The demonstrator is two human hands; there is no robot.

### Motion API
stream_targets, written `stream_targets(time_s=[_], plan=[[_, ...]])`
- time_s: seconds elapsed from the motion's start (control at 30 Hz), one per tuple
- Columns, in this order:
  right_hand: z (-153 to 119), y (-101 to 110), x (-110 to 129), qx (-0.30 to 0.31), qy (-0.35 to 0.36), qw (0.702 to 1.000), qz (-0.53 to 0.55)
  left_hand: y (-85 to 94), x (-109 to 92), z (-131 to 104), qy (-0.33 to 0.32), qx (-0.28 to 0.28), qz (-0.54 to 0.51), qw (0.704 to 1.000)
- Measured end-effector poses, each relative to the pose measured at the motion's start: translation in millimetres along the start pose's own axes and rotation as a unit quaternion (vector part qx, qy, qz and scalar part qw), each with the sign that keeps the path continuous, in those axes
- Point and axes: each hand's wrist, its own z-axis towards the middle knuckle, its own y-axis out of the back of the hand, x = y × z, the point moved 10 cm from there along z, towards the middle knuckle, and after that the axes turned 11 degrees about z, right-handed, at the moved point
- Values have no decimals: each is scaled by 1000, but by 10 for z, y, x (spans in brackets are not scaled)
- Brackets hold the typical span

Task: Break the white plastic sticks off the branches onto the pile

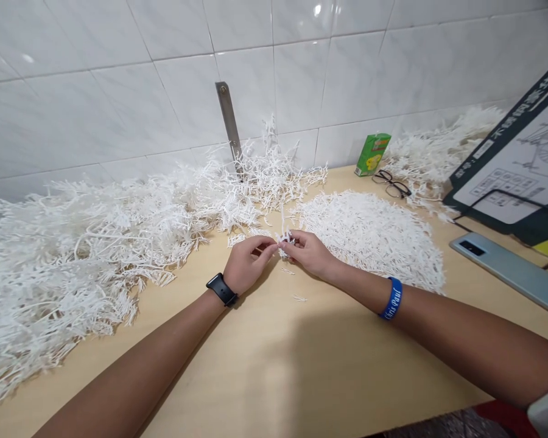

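Observation:
My left hand [249, 263], with a black watch band at the wrist, has its thumb and fingers pinched at a small white branched piece [283, 234], which looks like a plastic sprue. Opposite it, my right hand [311, 252] closes its fingers on the same piece; a blue wristband sits on that forearm. The fingers partly cover the piece. Just right of my right hand spreads a heap of short white pieces [374, 234]. A larger pile of tangled white branched pieces [95, 243] lies to the left. Loose white bits [299, 298] rest on the table below my hands.
A metal bracket [229, 121] stands up from the pile against the tiled wall [178, 91]. Toward the right are a green carton [372, 155], eyeglasses [393, 184], another white pile [433, 149], a printed box [520, 158] and a phone [511, 271] on the wooden table [237, 377].

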Motion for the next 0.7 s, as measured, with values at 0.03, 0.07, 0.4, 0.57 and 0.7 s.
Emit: stream_targets(time_s=[0.03, 0.07, 0.4, 0.57, 0.7], plan=[[-4, -13, 17, 6, 7, 1000, -12, -4, 3, 1, 6, 4, -3, 1000], [-13, -26, 41, 10, 15, 999, -27, -7, 7, 2, 11, 8, -5, 1000], [-91, -86, 198, 5, 59, 992, -112, -93, 54, 7, 60, 68, -83, 992], [-51, -53, 108, 6, 34, 997, -73, -51, 97, 15, 77, 32, -114, 990], [-44, -29, 74, 1, 25, 999, -43, -56, 99, 5, 65, 30, -103, 992]])
